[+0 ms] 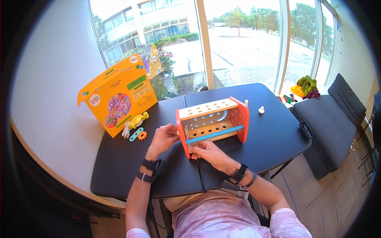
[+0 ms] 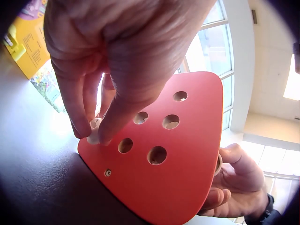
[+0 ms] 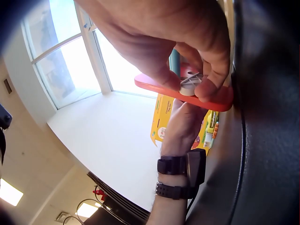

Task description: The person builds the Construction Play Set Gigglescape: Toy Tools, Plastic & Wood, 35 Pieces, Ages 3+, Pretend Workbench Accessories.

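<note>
Red-ended and wooden, the toolbox toy stands on the dark worktop before me. My left grip pinches a white peg at the left panel's outer face; my right grip pinches a white slotted nut at its inner face, near the blue bar.

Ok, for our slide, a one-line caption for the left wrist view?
Left hand pinches a white piece at the holed red panel, right hand beyond.
</note>
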{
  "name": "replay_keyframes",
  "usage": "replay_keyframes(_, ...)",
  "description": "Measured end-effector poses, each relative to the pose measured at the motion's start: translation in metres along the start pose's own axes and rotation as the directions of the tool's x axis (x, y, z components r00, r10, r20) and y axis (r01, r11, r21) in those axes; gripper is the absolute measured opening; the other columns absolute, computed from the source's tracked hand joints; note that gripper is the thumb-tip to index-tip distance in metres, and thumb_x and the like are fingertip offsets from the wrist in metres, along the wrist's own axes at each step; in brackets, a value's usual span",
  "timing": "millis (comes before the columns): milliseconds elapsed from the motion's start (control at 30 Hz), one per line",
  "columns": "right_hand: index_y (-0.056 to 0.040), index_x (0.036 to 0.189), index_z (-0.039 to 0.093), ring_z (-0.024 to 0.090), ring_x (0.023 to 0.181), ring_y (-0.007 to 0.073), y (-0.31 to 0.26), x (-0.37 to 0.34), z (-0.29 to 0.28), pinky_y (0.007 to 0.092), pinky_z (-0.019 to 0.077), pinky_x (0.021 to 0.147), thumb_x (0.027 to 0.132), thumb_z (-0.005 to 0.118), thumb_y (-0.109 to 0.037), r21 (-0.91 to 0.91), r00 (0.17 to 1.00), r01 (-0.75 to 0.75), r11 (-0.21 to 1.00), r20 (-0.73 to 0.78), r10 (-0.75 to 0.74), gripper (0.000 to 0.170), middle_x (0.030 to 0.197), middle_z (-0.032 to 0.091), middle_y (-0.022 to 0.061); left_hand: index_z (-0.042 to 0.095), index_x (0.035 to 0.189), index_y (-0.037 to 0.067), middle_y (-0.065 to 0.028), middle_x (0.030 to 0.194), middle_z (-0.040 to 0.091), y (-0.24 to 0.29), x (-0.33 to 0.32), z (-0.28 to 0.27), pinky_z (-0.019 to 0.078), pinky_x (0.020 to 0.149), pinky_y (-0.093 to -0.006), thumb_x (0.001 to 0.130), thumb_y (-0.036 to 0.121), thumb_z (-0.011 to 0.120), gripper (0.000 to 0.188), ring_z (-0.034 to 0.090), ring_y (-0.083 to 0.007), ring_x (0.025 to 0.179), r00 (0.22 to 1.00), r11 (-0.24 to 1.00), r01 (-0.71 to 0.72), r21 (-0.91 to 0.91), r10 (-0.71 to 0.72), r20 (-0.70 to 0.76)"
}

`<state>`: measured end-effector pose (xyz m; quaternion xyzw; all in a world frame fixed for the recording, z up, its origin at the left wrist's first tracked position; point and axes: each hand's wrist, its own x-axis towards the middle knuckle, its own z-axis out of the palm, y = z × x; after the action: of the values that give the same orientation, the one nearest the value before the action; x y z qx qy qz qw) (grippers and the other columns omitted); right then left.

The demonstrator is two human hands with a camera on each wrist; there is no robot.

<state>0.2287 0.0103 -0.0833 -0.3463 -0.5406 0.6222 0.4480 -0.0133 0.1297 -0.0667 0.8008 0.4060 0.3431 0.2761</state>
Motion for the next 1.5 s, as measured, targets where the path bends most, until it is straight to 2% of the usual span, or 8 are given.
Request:
replay_keyframes(300, -0.0022, 0.126, 0.073, 0.067, 0.093, 0.0077, 0.001, 0.002, 0.004, 0.0252, 0.0562, 0.086, 0.113, 0.07, -0.029, 0.057, 1.0, 0.017, 0.998, -0.017, -0.016, 0.03, 0.109, 0.073, 0.0018, 0.078, 0.115, -0.001, -0.0091, 0.112, 0.083, -0.014, 0.003, -0.003, 0.0663, 0.087, -0.0347, 0.093, -0.005, 0.082, 0.022, 0.082, -0.0234, 0.105, 1.0, 0.988, -0.004, -0.152, 0.002, -0.008)
replay_keyframes(600, -0.0028, 0.125, 0.073, 0.066, 0.091, 0.0071, 0.001, 0.002, 0.003, 0.0246, 0.0557, 0.085, 0.114, 0.067, -0.026, 0.067, 1.0, 0.01, 0.998, -0.013, -0.009, 0.026, 0.107, 0.073, 0.0016, 0.063, 0.141, 0.001, -0.0159, 0.117, 0.079, -0.005, 0.0, -0.005, 0.0642, 0.097, -0.0344, 0.098, -0.004, 0.08, 0.046, 0.079, -0.0219, 0.111, 0.997, 0.853, 0.059, -0.518, -0.077, -0.014)
replay_keyframes(767, -0.0029, 0.125, 0.072, 0.067, 0.091, 0.0075, -0.001, 0.001, 0.005, 0.0247, 0.0558, 0.085, 0.114, 0.067, -0.027, 0.086, 1.0, 0.009, 0.996, -0.019, -0.007, 0.027, 0.106, 0.073, 0.0017, 0.062, 0.141, -0.001, -0.0169, 0.119, 0.079, -0.008, 0.0, -0.003, 0.0641, 0.098, -0.0339, 0.101, 0.0, 0.08, 0.044, 0.079, -0.0222, 0.112, 0.994, 0.851, 0.095, -0.517, -0.108, 0.005)
replay_keyframes(1000, -0.0026, 0.124, 0.072, 0.067, 0.091, 0.0078, 0.001, 0.002, 0.004, 0.0249, 0.056, 0.086, 0.114, 0.065, -0.026, 0.077, 1.0, 0.008, 0.997, -0.024, -0.006, 0.026, 0.106, 0.073, 0.002, 0.067, 0.142, 0.0, -0.0179, 0.128, 0.078, -0.031, 0.003, -0.003, 0.0658, 0.099, -0.0359, 0.104, 0.004, 0.079, 0.04, 0.079, -0.0235, 0.113, 0.961, 0.786, 0.276, -0.553, -0.214, 0.176)
replay_keyframes(1100, -0.0023, 0.124, 0.072, 0.067, 0.091, 0.008, 0.002, 0.002, 0.003, 0.0251, 0.056, 0.086, 0.115, 0.065, -0.026, 0.066, 1.0, 0.004, 0.998, -0.02, -0.003, 0.027, 0.106, 0.073, 0.0022, 0.069, 0.138, -0.002, -0.0162, 0.127, 0.078, -0.028, 0.0, -0.003, 0.0663, 0.098, -0.0365, 0.105, 0.004, 0.078, 0.035, 0.078, -0.0239, 0.115, 0.99, 0.855, 0.134, -0.501, -0.092, 0.109)
replay_keyframes(1300, -0.0002, 0.129, 0.068, 0.065, 0.096, 0.0095, -0.003, 0.0, 0.003, 0.0263, 0.0551, 0.089, 0.114, 0.066, -0.022, 0.086, 1.0, -0.017, 0.996, 0.002, 0.017, 0.027, 0.111, 0.07, 0.0036, 0.075, 0.128, -0.005, -0.0132, 0.125, 0.079, -0.004, -0.003, -0.002, 0.0652, 0.099, -0.0327, 0.107, 0.007, 0.076, 0.025, 0.078, -0.0218, 0.116, 0.97, 0.799, 0.221, -0.56, -0.241, 0.04)
replay_keyframes(1400, -0.0003, 0.129, 0.068, 0.065, 0.096, 0.0095, -0.004, -0.001, 0.004, 0.0262, 0.0551, 0.089, 0.114, 0.065, -0.022, 0.078, 1.0, -0.022, 0.997, -0.001, 0.022, 0.027, 0.111, 0.07, 0.0034, 0.076, 0.131, -0.005, -0.0122, 0.121, 0.08, -0.023, 0.0, -0.003, 0.065, 0.096, -0.0294, 0.11, 0.013, 0.074, 0.028, 0.078, -0.0186, 0.112, 0.93, 0.783, 0.367, -0.502, -0.298, 0.214)
replay_keyframes(1500, -0.002, 0.126, 0.072, 0.067, 0.093, 0.0082, 0.0, 0.0, 0.004, 0.0249, 0.0562, 0.087, 0.114, 0.066, -0.027, 0.085, 1.0, 0.002, 0.996, -0.012, -0.001, 0.028, 0.107, 0.073, 0.0026, 0.076, 0.132, -0.004, -0.0113, 0.119, 0.081, -0.028, 0.001, -0.001, 0.0645, 0.095, -0.0277, 0.112, 0.018, 0.072, 0.03, 0.078, -0.016, 0.109, 0.945, 0.801, 0.325, -0.503, -0.253, 0.209)
